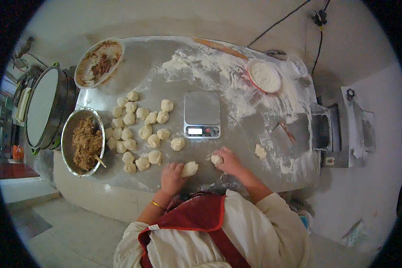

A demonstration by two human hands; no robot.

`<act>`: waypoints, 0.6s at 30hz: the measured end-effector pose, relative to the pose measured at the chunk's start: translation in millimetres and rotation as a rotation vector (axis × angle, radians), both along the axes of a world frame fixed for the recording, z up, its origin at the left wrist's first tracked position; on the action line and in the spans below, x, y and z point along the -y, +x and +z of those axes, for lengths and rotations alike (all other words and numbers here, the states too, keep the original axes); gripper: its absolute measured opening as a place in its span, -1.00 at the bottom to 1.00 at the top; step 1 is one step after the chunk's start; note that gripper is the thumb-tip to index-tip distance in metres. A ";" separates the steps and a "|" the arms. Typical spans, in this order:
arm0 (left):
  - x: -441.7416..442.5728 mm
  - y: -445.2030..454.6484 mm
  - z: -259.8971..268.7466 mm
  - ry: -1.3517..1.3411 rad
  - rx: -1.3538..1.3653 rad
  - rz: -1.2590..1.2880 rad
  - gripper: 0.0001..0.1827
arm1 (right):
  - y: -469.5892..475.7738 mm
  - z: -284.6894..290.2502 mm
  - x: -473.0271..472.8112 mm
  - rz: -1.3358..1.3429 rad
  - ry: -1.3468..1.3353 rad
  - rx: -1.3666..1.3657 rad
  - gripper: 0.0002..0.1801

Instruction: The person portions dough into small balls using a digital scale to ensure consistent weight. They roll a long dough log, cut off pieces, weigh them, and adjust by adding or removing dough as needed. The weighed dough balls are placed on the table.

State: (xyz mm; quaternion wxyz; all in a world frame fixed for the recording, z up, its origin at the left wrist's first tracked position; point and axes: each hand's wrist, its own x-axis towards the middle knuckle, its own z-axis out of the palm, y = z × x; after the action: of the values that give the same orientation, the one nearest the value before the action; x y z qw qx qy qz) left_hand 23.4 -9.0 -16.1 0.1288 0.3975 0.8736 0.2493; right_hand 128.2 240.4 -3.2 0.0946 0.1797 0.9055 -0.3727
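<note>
My left hand (173,177) grips the left end of a short thick dough piece (190,169) near the table's front edge. To its right, my right hand (226,161) is closed around a small lump of dough (216,159), part of which shows at the fingers' left side. Beyond the hands lies a digital kitchen scale (202,114) with a bare metal plate. Many round dough pieces (145,132) are spread left of the scale, one of them (177,144) nearest to it. A flat dough scrap (260,151) rests farther right.
At the left stands a metal bowl (103,147) of brown filling with a stick in it; behind it, a smeared plastic basin (122,57). A wooden rolling pin (221,48), a bowl of flour (264,76) and a dough scraper (288,133) lie on the floury metal table (241,134).
</note>
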 end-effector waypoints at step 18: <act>-12.3 1.3 -3.3 0.208 0.054 0.131 -0.51 | -89.3 19.8 -2.6 -0.096 -0.118 -0.093 -0.42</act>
State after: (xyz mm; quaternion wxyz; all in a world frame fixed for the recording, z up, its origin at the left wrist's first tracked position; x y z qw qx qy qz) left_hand 24.7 3.3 -19.4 0.0941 0.3441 0.8633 0.3571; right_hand 38.9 243.0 16.6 0.0448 0.1994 0.8757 -0.4375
